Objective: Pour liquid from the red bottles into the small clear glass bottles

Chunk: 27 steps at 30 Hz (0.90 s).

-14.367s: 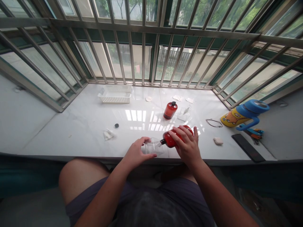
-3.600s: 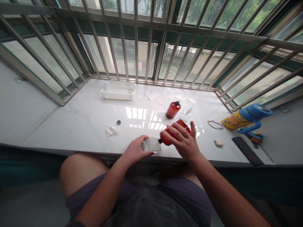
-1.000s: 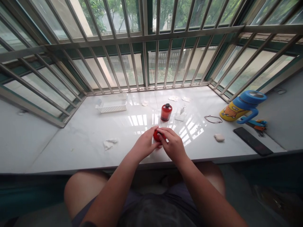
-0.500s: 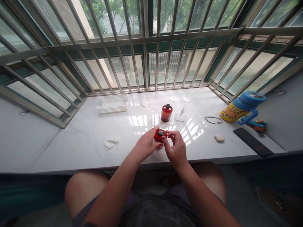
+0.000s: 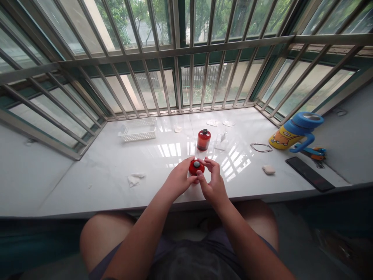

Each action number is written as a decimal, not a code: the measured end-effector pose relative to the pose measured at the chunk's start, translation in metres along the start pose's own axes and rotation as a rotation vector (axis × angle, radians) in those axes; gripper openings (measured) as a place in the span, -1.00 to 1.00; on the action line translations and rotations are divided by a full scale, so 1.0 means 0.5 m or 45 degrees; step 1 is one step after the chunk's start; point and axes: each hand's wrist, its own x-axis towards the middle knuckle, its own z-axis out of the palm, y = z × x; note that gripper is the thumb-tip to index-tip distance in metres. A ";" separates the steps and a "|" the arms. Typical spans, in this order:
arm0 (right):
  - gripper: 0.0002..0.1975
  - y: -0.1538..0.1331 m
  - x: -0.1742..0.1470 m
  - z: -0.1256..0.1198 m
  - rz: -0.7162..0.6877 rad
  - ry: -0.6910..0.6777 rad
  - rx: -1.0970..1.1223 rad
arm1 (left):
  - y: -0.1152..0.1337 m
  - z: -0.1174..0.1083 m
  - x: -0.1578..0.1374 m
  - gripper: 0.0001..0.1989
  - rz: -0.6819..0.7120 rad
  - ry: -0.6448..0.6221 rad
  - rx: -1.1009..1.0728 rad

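Note:
A translucent red bottle (image 5: 192, 169) with a dark round cap (image 5: 197, 164) stands upright near the front of the white ledge. My left hand (image 5: 181, 177) is wrapped round the left side of its body. The thumb and forefinger of my right hand (image 5: 214, 182) come in from the right on either side of the cap; the exact contact is hard to make out. The lower part of this bottle is partly hidden by my fingers. Just behind it stands a second red bottle (image 5: 203, 140) with a black cap, untouched.
A clear bottle (image 5: 222, 141) stands behind my right hand. A white basket (image 5: 138, 134) sits at the back left, and crumpled tissue (image 5: 135, 179) lies nearer. To the right are a cord loop (image 5: 261, 147), a pale case (image 5: 268, 170), a phone (image 5: 309, 174) and a blue-yellow flask (image 5: 287, 134).
My right thumb and forefinger have moved apart and slightly left, to either side of the cap. My left hand keeps its hold on the bottle. The whole view has shifted a little.

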 end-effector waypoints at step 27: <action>-0.60 0.060 0.112 0.021 -0.438 0.109 -0.413 | -0.340 -0.206 -0.173 -0.59 -0.405 0.255 0.798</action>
